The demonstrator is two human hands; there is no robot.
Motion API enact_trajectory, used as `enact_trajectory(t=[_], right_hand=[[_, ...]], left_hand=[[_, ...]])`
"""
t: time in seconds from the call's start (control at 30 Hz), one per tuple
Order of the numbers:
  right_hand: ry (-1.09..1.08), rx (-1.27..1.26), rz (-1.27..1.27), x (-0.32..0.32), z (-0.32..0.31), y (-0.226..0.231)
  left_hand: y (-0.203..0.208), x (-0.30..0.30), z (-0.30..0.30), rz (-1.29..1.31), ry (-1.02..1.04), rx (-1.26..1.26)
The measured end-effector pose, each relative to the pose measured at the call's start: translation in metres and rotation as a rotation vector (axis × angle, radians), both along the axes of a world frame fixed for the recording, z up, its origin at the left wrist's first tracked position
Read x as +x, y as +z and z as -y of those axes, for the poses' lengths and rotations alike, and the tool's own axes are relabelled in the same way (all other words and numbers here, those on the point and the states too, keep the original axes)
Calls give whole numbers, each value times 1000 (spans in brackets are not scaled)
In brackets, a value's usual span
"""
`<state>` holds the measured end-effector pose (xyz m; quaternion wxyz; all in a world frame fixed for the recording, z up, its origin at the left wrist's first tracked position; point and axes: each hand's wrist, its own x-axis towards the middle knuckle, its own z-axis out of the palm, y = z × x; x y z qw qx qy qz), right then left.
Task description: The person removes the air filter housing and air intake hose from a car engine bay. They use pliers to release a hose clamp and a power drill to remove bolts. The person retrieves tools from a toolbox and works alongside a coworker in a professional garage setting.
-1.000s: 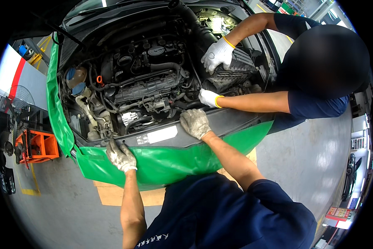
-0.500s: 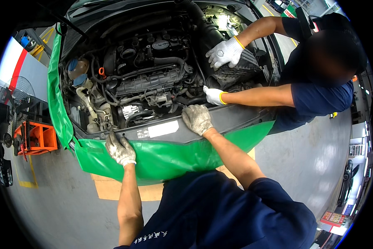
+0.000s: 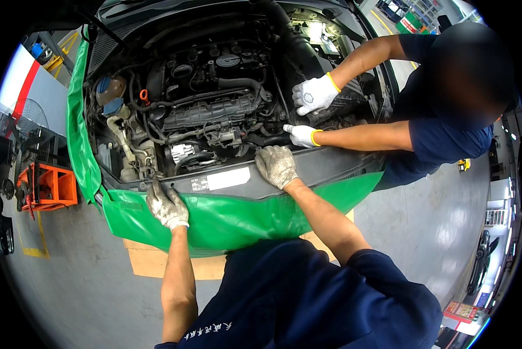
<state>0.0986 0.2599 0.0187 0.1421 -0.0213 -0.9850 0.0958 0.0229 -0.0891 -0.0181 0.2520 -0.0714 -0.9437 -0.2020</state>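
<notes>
My left hand, in a soiled knit glove, lies with fingers stretched out across the front edge of the engine bay, partly on the green fender cover. Farther right, my gloved right hand rests on the black front panel, its fingers laid over the panel's inner edge. Neither holds a loose object. Beyond them sits the exposed engine. A pale label is stuck on the panel between my hands.
At the right a co-worker leans in, with one white-gloved hand over the black airbox and the other near the panel. An orange tool cart stands at the left. Cardboard lies on the floor below the bumper.
The co-worker's upper hand has moved nearer across the airbox, and its fingers have drawn in. My hands stay in nearly the same places.
</notes>
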Motion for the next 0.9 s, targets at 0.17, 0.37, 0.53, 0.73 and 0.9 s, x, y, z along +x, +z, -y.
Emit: enact_trajectory(t=[0.17, 0.37, 0.53, 0.73, 0.9], right_hand=[[-1, -1, -2, 0, 0, -2], [5, 5, -7, -1, -2, -5], [0, 4, 6, -1, 1, -1], [-1, -3, -10, 1, 0, -2], [0, -2, -3, -1, -2, -8]], left_hand=[[-2, 0, 1, 17, 11, -9], [-2, 0, 1, 27, 22, -14], [-1, -1, 1, 17, 10, 5], [-1, -1, 1, 14, 16, -3], [2, -1, -1, 24, 11, 25]])
